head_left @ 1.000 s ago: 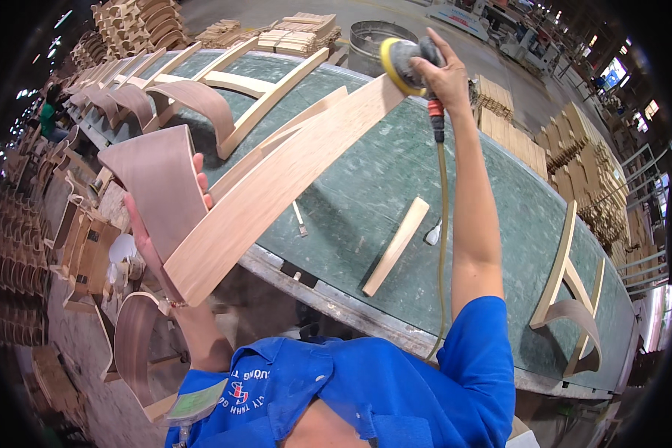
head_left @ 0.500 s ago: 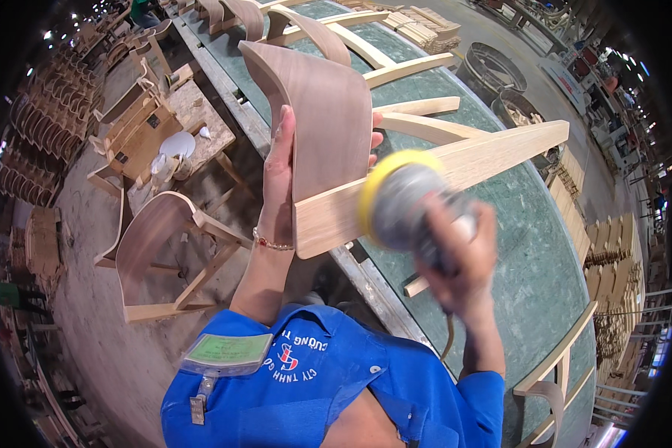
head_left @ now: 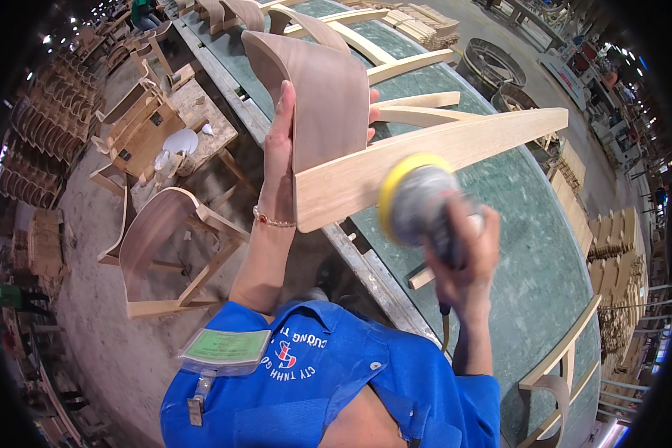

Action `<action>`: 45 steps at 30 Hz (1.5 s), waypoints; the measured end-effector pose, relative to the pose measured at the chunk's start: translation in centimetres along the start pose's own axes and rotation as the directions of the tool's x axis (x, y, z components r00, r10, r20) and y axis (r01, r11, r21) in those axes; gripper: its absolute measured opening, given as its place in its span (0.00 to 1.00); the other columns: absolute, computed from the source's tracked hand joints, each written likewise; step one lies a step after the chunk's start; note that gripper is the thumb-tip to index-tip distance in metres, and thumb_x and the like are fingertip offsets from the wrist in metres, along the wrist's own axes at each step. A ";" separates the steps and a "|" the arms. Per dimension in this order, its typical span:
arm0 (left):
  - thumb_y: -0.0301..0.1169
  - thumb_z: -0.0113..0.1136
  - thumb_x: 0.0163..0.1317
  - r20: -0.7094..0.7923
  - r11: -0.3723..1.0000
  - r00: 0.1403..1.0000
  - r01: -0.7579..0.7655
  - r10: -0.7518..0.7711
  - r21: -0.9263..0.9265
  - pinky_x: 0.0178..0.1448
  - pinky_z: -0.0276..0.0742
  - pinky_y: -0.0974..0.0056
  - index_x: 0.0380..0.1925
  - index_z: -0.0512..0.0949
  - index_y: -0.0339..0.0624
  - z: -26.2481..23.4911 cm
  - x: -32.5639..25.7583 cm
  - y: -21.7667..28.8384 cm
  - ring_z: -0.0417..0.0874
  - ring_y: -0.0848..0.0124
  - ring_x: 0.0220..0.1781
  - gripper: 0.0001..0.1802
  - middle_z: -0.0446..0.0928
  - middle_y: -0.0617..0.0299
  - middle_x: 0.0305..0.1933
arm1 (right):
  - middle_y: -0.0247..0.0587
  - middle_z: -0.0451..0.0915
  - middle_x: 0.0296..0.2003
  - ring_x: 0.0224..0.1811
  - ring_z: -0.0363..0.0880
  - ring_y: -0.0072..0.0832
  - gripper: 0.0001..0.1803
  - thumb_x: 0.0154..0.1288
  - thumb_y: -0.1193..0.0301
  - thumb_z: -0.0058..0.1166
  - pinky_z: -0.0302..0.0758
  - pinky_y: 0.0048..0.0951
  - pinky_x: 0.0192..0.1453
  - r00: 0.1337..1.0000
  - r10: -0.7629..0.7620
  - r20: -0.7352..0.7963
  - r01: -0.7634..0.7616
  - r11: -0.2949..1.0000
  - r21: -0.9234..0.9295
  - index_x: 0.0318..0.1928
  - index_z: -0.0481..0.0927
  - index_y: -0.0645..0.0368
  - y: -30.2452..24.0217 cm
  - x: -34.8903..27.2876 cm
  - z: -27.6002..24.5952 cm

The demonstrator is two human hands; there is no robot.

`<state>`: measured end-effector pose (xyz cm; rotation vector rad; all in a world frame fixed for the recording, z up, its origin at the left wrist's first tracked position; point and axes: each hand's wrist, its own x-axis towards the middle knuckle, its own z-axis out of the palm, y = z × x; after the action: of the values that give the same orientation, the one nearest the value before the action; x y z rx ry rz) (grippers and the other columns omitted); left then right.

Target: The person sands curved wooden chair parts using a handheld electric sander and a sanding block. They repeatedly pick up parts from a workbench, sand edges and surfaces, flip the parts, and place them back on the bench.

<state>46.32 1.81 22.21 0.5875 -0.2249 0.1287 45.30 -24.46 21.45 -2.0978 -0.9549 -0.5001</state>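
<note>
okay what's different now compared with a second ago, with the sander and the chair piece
The right hand has brought the sander back from the far tip of the arm rail to its near end, close to the body. The chair piece has swung from lying low across the view to standing upright. Unchanged: the left hand grips the curved backrest, the right holds the sander, and the green bench lies beneath.

Green workbench (head_left: pixel 530 246) bears pale wooden chair parts (head_left: pixel 418 66).

A finished chair frame (head_left: pixel 168 250) stands on the floor beside the long green workbench (head_left: pixel 530 254)
</note>
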 end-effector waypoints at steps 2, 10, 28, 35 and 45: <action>0.61 0.39 0.70 0.036 1.000 0.999 0.005 -0.005 -0.003 0.62 0.78 0.54 0.68 0.57 0.29 -0.1 0.4 0.2 0.75 0.55 0.62 0.45 0.61 0.36 0.69 | 0.52 0.71 0.50 0.51 0.73 0.47 0.46 0.46 0.81 0.66 0.72 0.39 0.58 0.925 0.207 -0.319 -0.157 0.972 0.176 0.69 0.67 0.47 3.0 -1.5 1.1; 0.63 0.38 0.69 -0.050 0.999 0.999 0.004 -0.007 -0.041 0.58 0.81 0.54 0.66 0.62 0.32 0.7 1.4 1.5 0.79 0.56 0.59 0.43 0.70 0.40 0.63 | 0.54 0.72 0.51 0.55 0.74 0.50 0.46 0.51 0.69 0.64 0.72 0.45 0.59 0.728 0.684 -0.035 -0.682 0.720 -0.128 0.72 0.59 0.51 14.7 -10.8 9.0; 0.47 0.55 0.67 0.277 0.943 0.945 0.243 -0.177 -0.228 0.76 0.54 0.44 0.73 0.38 0.33 -2.0 3.5 3.4 0.52 0.50 0.76 0.50 0.37 0.40 0.78 | 0.48 0.79 0.44 0.51 0.79 0.46 0.27 0.55 0.47 0.64 0.75 0.48 0.53 0.064 0.831 -0.552 -0.984 -0.039 -0.173 0.44 0.82 0.56 33.0 -22.6 3.6; 0.62 0.44 0.67 0.264 0.970 0.959 0.156 -0.103 -0.187 0.69 0.68 0.46 0.70 0.49 0.26 -0.7 4.2 2.0 0.65 0.46 0.70 0.50 0.53 0.32 0.73 | 0.44 0.82 0.30 0.32 0.78 0.27 0.16 0.63 0.62 0.61 0.75 0.31 0.38 0.286 0.759 -0.586 -0.851 0.481 0.208 0.33 0.75 0.65 32.9 -19.4 0.0; 0.61 0.44 0.68 0.132 0.969 0.991 0.059 -0.028 -0.241 0.65 0.73 0.42 0.71 0.50 0.29 -0.8 2.7 2.3 0.68 0.43 0.68 0.49 0.50 0.31 0.73 | 0.37 0.80 0.35 0.40 0.75 0.32 0.19 0.50 0.71 0.68 0.69 0.41 0.51 0.928 -0.154 -0.338 0.216 0.964 0.154 0.44 0.79 0.56 0.7 1.8 1.3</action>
<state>48.67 4.26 23.44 0.3551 -0.3464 0.0198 47.08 -22.92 21.38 -1.6973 -0.9698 -0.7928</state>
